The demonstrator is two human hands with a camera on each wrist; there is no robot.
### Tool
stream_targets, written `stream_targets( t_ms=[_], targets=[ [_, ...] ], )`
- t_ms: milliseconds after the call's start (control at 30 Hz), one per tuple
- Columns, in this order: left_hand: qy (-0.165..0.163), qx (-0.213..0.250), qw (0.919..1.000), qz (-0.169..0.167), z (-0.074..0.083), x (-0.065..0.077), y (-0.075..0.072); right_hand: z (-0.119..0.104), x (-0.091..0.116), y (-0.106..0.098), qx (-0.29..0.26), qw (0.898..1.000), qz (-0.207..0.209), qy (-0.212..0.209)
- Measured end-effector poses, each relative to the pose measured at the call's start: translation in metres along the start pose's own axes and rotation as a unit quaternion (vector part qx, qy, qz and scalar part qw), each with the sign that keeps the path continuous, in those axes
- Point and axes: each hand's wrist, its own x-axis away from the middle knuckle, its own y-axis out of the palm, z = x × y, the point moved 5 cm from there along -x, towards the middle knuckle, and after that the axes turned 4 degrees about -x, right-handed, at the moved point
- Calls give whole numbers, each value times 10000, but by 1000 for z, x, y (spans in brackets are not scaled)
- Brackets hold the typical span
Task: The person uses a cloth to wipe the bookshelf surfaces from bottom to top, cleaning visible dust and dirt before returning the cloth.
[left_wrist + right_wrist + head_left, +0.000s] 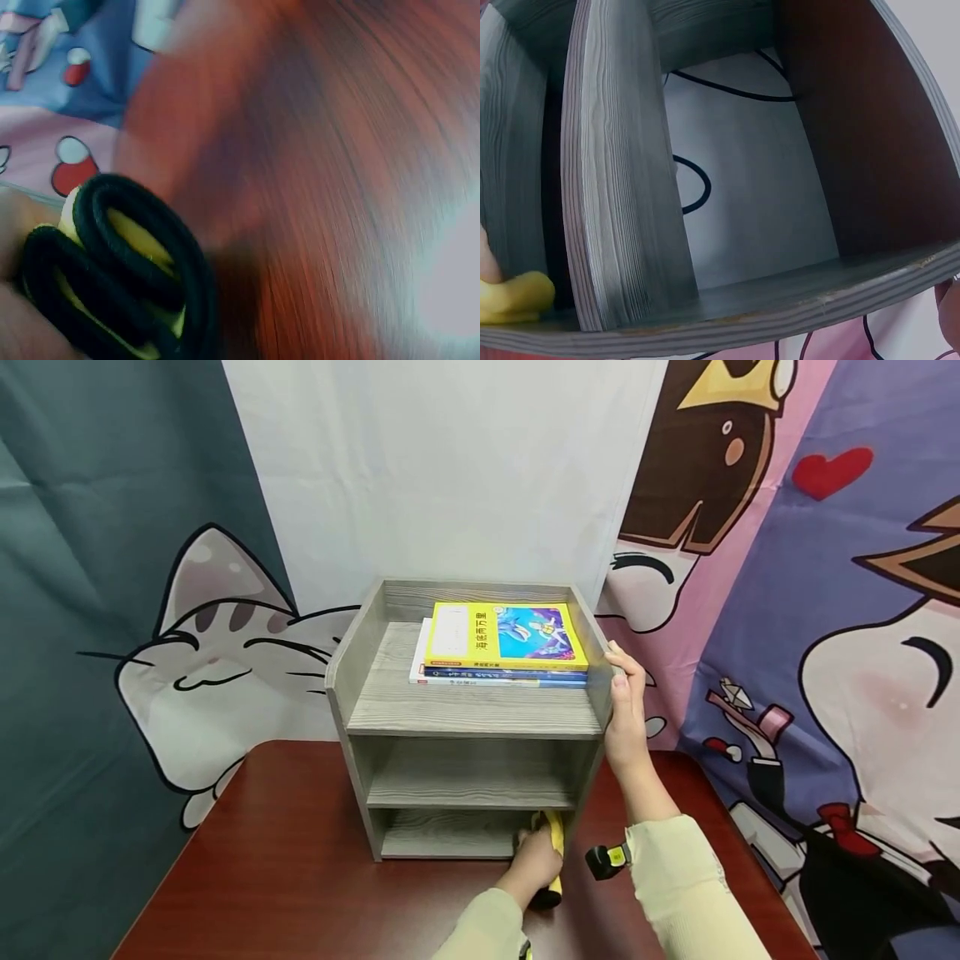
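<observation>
In the head view, a folded yellow cloth (557, 837) with black edging was gripped by the left hand (536, 858), whose fingers were curled round it. The cloth was held at the right end of the lowest compartment of a grey wood-grain shelf unit (472, 727), its upper part at the opening and its black end in front, over the worktop (300, 860). The outside of the unit's right side panel was touched by the right hand (628, 718), its fingers extended and unclenched. A stack of books (498, 639), topped by a yellow cover, was set toward the right of the top shelf. In the left wrist view, the cloth's black-edged folds were seen end-on above the worktop, and the left hand was shown only as a blur at the left border. In the right wrist view, the unit was seen from close by; black cables (739, 92) were visible through it, and a yellow end of the cloth was seen at lower left with a fingertip just beside it.
</observation>
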Motion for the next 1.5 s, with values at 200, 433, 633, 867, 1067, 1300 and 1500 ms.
stream_targets(
  t_ms=[200,433,633,867,1067,1300,1500],
  targets=[
    [296,205,9986,379,8,-1,-7,0,-2,1,-69,9999,60,-111],
    [332,-2150,9743,589,7,-8,4,-2,-2,-1,-168,9998,104,-60],
    [453,-3723,9244,690,5,-8,9,-1,0,-2,-178,9998,103,-30],
    [455,-4230,9006,888,-15,-2,-5,-2,0,-1,-36,10000,36,60],
    [513,-4447,8861,1200,-42,3,-22,-1,-2,-4,10,9999,67,115],
    [304,-4441,8881,1148,-82,10,-50,-2,-1,-3,-27,9999,113,62],
    [204,-4727,8725,1219,-116,17,-82,-1,-2,-5,-194,9995,252,-44]
  ],
)
